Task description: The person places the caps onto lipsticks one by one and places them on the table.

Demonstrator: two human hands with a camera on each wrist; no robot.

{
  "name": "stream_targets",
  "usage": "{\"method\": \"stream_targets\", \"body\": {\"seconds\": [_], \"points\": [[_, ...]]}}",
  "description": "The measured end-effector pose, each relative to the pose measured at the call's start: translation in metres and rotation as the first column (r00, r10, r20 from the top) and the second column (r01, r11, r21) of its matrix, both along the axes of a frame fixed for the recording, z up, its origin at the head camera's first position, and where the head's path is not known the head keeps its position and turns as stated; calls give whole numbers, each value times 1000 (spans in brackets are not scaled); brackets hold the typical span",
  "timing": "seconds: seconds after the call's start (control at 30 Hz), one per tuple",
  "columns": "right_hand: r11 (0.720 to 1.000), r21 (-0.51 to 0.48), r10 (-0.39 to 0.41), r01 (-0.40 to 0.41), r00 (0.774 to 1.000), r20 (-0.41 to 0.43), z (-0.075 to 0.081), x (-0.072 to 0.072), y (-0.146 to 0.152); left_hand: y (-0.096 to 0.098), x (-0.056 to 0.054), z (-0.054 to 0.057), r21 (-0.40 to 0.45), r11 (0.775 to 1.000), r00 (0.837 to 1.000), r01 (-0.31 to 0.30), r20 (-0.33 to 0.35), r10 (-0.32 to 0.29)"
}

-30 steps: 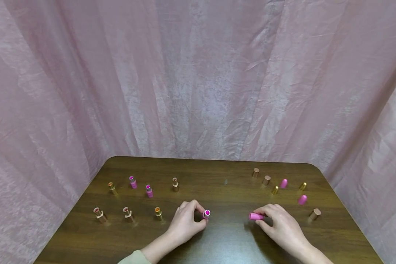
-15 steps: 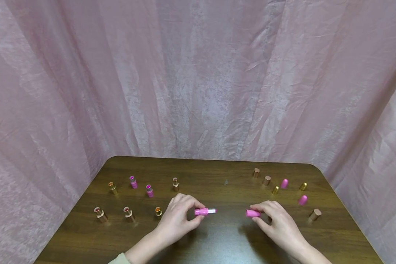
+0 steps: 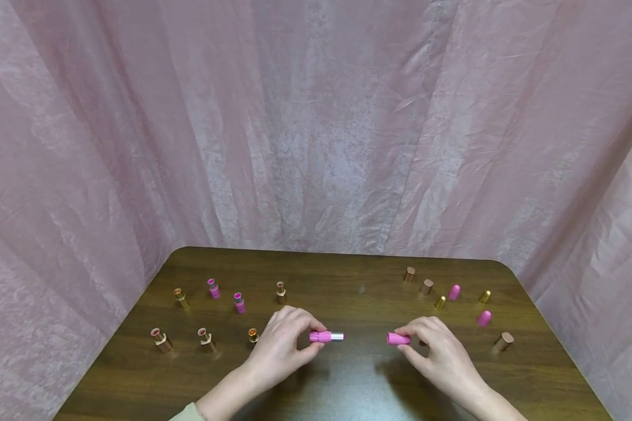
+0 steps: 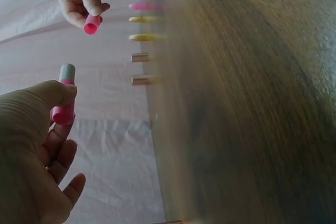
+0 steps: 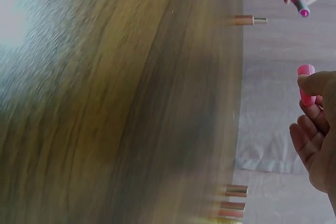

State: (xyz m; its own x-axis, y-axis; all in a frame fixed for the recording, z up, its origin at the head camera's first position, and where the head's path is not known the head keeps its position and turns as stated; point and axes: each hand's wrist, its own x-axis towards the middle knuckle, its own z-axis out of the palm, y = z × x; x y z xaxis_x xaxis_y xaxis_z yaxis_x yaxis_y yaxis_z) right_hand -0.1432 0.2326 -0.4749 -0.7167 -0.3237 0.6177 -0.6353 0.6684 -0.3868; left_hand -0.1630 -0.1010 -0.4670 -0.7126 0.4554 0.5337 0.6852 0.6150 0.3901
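In the head view my left hand [image 3: 280,345] pinches a pink lipstick tube [image 3: 320,337] between thumb and fingers. The tube lies level, its silver end pointing right. Facing it across a gap, my right hand [image 3: 442,351] pinches a pink lipstick cap [image 3: 398,339] with the open mouth turned left. Both are held above the table, and shadows fall below the hands. The left wrist view shows the tube [image 4: 64,100] with its silver end toward the hollow cap [image 4: 91,24]. In the right wrist view the cap [image 5: 306,85] sits between thumb and fingertips.
On the left of the brown wooden table [image 3: 347,397] stand several uncapped lipsticks, among them a pink one [image 3: 239,303] and a gold one [image 3: 181,298]. Several caps stand at the right, including a pink cap [image 3: 484,318] and a copper cap [image 3: 504,341]. Pink curtains [image 3: 316,128] hang behind.
My left hand has lifted the tube and turned it from nearly upright to level, silver end right. My right hand has brought the cap slightly left and up, narrowing the gap.
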Motion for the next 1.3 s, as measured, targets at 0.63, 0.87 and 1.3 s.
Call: {"method": "stream_targets", "body": {"seconds": [0.63,0.87,1.3], "points": [[993,-24,114,-115,992,-55,8,-6,-37,21,-5,2,-41,998,999,45,19,-44],[991,-26,133,-135,990,-49,6,-6,-41,25,-4,1,-37,997,998,62,10,-62],[988,-11,151,-151,988,-26,2,-5,-47,30,-1,-2,-49,996,997,74,30,-73]]}}
